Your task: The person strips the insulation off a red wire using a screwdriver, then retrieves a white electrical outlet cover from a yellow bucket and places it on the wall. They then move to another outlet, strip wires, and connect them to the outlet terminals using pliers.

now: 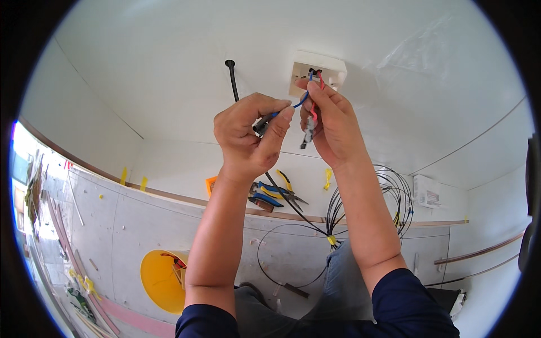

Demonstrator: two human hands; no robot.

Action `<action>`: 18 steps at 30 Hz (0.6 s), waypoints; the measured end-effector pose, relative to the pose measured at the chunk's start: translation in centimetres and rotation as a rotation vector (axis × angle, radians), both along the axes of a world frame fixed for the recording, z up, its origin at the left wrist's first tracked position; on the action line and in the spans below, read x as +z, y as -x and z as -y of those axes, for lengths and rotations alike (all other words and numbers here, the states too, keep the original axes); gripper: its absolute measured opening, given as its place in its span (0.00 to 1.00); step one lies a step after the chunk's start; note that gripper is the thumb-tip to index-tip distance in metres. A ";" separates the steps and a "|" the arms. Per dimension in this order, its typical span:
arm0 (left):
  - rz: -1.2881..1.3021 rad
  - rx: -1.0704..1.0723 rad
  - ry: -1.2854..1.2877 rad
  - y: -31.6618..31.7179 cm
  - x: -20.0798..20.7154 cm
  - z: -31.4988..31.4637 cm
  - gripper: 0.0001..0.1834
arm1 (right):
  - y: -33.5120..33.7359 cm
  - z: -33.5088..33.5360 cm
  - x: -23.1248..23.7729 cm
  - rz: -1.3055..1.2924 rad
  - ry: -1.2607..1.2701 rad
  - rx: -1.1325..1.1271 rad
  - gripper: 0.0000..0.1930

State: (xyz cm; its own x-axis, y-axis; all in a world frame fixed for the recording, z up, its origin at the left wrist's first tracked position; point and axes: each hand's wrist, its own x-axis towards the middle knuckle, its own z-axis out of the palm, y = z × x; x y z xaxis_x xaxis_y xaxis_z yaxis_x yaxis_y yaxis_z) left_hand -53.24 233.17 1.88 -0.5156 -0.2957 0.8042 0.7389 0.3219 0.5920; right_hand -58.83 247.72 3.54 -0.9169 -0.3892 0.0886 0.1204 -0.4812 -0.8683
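Observation:
A white square wall box (335, 66) is fixed to the white panel, and a blue wire (302, 102) and a red wire (313, 110) come out of its opening. My left hand (251, 135) is closed, thumb and forefinger pinching the blue wire, with a dark tubular piece (261, 124) beneath the fingers. Close below the box, my right hand (336, 127) is closed with the blue wire at its thumb and forefinger. The red wire runs along its palm to a small grey-and-black end piece (307, 134), whose kind I cannot make out.
A black cable (233, 81) comes through a hole left of the box. Pliers with blue and yellow handles (272, 191) lie on the ledge below. Coiled black cable (394, 183), tied with yellow, and a small white carton (427, 191) are at right. A yellow bucket (160, 281) stands at lower left.

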 end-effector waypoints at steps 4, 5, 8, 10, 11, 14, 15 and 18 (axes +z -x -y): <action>0.039 -0.036 0.004 -0.3 0.2 0.3 0.03 | 0.1 0.3 -0.5 -0.045 -0.075 -0.132 0.13; 0.049 -0.030 0.006 -0.4 0.1 0.4 0.03 | -0.2 0.4 -0.3 -0.053 -0.096 -0.147 0.13; 0.066 -0.027 -0.004 -0.6 -0.1 0.7 0.03 | -1.1 0.7 0.1 -0.064 -0.131 -0.178 0.13; 0.059 -0.041 -0.031 -0.5 -0.1 0.7 0.03 | -1.4 0.8 -0.1 -0.057 -0.118 -0.176 0.12; 0.055 -0.041 -0.061 -0.4 -0.1 0.6 0.03 | -1.4 0.7 -0.2 -0.052 -0.117 -0.167 0.12; 0.042 -0.044 -0.125 -0.3 0.0 0.3 0.02 | -1.3 0.5 -0.4 -0.037 -0.126 -0.164 0.13; 0.038 -0.048 -0.131 -0.2 -0.1 0.4 0.02 | -1.3 0.6 -0.3 -0.031 -0.137 -0.180 0.13; 0.040 -0.055 -0.142 -0.2 -0.1 0.4 0.02 | -1.6 0.5 0.2 -0.065 -0.183 -0.192 0.13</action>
State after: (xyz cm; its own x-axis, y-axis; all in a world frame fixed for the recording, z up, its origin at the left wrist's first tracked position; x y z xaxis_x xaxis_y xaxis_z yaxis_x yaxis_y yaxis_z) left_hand -53.00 232.79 1.80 -0.5644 -0.3755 0.7351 0.7282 0.1929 0.6577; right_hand -57.23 247.18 3.72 -0.9701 -0.2234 0.0944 -0.0173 -0.3246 -0.9457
